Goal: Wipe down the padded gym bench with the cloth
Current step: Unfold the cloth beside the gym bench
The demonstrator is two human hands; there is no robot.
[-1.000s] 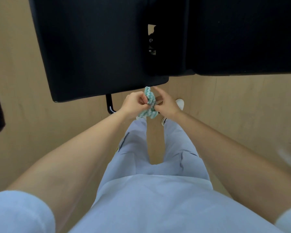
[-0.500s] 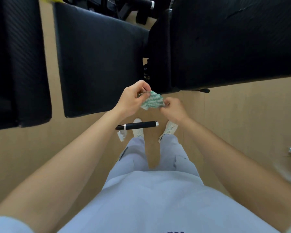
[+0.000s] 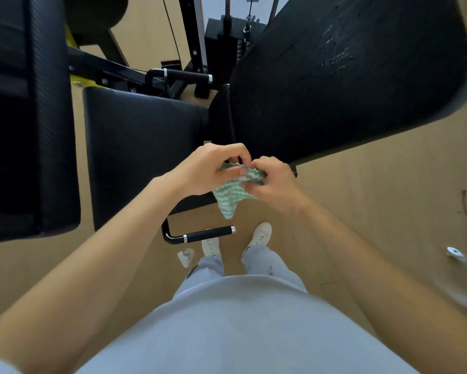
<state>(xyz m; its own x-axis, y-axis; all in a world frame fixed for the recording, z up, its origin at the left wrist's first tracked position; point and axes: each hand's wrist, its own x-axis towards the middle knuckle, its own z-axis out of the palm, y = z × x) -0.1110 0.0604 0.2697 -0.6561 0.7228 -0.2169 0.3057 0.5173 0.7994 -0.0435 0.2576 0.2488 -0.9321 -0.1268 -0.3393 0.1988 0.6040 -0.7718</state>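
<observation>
Newly loosened, a corner of the green-striped cloth (image 3: pixel 231 197) dangles as left hand (image 3: pixel 208 171) and right hand (image 3: pixel 276 184) pinch its top, apparently clear of the seat pad (image 3: pixel 146 136).

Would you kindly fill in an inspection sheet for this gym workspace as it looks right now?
Surface: black padded bench seat and backrest; no wiping under way.
Job's things: green-and-white striped cloth, bunched, one corner hanging down.
Clutter: small clear piece on the floor by a shoe; small white object at the right.
Hands: left hand and right hand both pinch the cloth.
Cables: thin cable behind the seat.
Surroundings: another black pad at the left, black handle below the seat, weight stack beyond.
</observation>
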